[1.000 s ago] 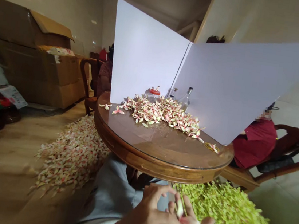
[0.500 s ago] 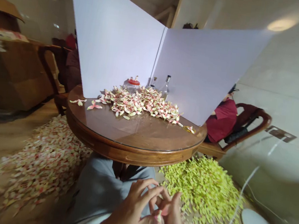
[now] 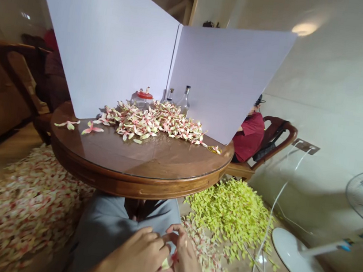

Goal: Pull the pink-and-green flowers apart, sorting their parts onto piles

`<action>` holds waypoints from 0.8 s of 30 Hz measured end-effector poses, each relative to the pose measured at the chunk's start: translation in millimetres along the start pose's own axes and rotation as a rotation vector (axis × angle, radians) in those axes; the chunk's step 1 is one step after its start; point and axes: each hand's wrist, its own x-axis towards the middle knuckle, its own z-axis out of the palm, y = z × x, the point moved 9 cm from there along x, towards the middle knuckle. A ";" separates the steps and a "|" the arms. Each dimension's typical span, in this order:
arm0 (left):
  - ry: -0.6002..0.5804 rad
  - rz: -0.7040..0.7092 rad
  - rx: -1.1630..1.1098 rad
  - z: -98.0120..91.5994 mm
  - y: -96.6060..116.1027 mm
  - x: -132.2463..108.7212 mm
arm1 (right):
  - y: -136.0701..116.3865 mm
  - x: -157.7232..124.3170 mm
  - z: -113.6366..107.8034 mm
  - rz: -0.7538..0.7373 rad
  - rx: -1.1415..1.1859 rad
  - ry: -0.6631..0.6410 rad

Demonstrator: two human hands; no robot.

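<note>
Over my lap, my left hand and my right hand are close together with curled fingers. A small pale petal piece shows between them, pinched at the fingertips; its far side is hidden by the fingers. On the round wooden table before me lies a heap of pink and cream artificial flower petals. Two separate blossoms, one pale and one pinker, rest left of the heap.
Behind the heap stand a red-lidded jar, a glass bottle and white panels. Floor piles hold pink petals and yellow-green pieces. At right are a fan base, a white cable and a seated person.
The view has swung to the right, bringing the fan into sight. My hands have drawn closer together, fingers more curled around the petal piece.
</note>
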 end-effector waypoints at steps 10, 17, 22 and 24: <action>0.058 -0.078 0.089 -3.2 -12.2 -0.9 | 14.7 6.4 1.0 -0.017 -0.176 -0.078; -0.070 -0.249 0.011 5.4 -29.9 3.1 | -15.8 -8.1 -13.6 -0.240 -0.776 0.132; 0.019 -0.197 -0.075 0.0 -28.9 4.3 | -27.1 -9.2 -10.7 -0.245 -0.738 0.142; 0.047 -0.149 -0.026 -6.5 -24.8 4.5 | -29.4 -9.0 -12.4 -0.252 -0.698 0.138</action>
